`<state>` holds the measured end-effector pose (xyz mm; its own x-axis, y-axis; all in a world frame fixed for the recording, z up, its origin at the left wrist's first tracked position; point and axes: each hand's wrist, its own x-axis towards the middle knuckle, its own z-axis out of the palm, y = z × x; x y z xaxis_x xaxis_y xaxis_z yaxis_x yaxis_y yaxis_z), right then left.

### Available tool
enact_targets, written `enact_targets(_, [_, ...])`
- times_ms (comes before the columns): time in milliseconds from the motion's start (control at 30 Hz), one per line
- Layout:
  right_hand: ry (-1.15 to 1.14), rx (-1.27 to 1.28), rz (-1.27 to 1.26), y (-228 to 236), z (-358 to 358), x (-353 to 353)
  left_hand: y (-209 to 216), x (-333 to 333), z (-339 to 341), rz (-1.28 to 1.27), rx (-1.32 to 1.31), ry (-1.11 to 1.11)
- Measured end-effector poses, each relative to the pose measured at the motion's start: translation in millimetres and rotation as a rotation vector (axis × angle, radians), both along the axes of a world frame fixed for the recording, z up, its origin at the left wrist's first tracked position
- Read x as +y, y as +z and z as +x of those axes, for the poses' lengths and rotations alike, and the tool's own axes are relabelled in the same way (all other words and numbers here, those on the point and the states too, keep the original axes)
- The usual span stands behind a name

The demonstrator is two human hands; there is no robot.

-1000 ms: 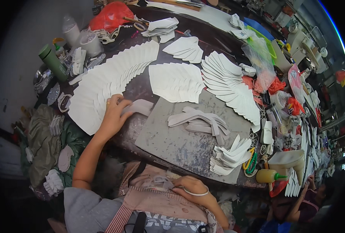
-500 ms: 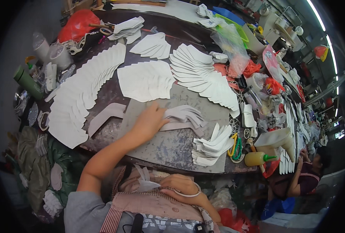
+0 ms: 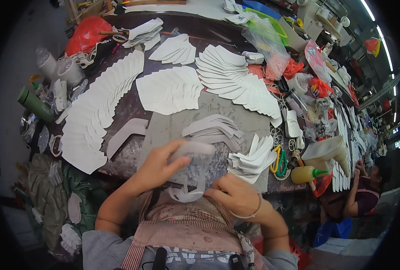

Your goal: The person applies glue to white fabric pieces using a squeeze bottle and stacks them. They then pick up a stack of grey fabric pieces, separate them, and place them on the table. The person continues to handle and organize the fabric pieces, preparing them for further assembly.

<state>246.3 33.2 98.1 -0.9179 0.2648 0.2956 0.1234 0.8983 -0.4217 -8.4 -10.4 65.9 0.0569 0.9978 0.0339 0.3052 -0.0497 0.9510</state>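
Observation:
Between the thumb and fingers of my left hand is a pale curved cut piece, blurred by motion, held over the near edge of a grey board. My right hand is closed at the front edge of the table, pinching the end of a white translucent curved strip that hangs over my apron. Just beyond my left hand, a fanned stack of pale curved pieces lies on the board. Past my right hand sits a pile of white folded pieces.
White panels lie fanned out along the left, with more white panels at the back of the board. To the right are scissors and a yellow glue bottle. A co-worker sits at far right.
My left hand has drawn back toward me from the stack with a curved piece. My right hand has risen from my lap to the table edge with the white strip.

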Motion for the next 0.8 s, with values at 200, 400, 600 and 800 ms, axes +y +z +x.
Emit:
enact_targets(200, [0.055,0.063,0.279,22,-42,27,15,-16,17,-0.056,-0.04,-0.257])
enact_targets(400, [-0.183,0.163,-0.41,-5,-39,31,7,-22,8,0.035,0.087,-0.317])
enact_targets(600, [0.15,0.312,0.196,-54,-50,-9,-27,-36,6,-0.45,-0.507,0.049])
enact_targets(800, [0.275,0.016,-0.778,-66,-10,-45,-30,-51,-87,-0.105,-0.336,0.415])
